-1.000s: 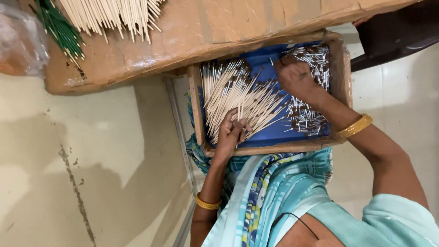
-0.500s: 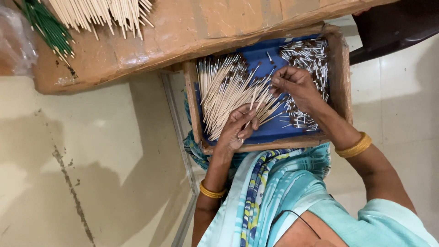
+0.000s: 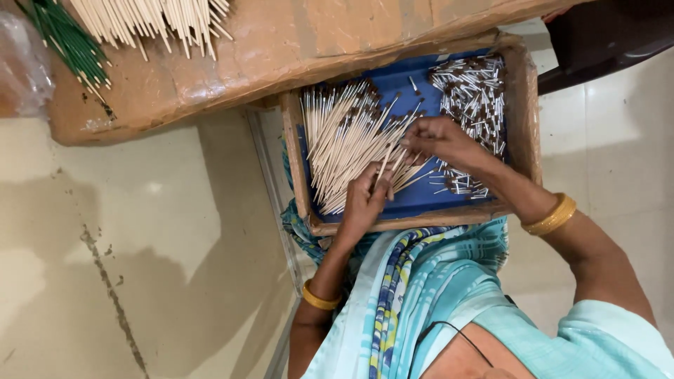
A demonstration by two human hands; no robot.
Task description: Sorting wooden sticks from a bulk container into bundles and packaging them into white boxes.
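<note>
Over the tray [image 3: 525, 105], both hands work the loose sticks. This shallow wooden tray with a blue lining rests on the person's lap, its far edge tucked under a brown cardboard slab [image 3: 295, 42]. Along the tray's left half lies a fanned heap of pale sticks [image 3: 340, 151], many with dark tips, kept roughly parallel so one can be drawn out at a time. At the tray's right side sits a pile of short pieces [image 3: 474, 95], white with dark ends, kept apart from the long ones.

Near the tray's front edge, the left hand [image 3: 365, 200] presses down on the heap, fingers curled and its grip closed on a few sticks, seemingly to steady them. Toward the tray's middle, the right hand [image 3: 439, 140] has its fingertips pinched together on the ends of a few sticks, lifting them slightly off the lining. Gold bangles ring both wrists.

Beyond the tray, on the slab, lie more pale sticks [image 3: 151, 21], with green sticks [image 3: 67, 42] and a clear bag [image 3: 21, 67] farther left. Below the tray spreads a beige tiled floor [image 3: 140, 245].
</note>
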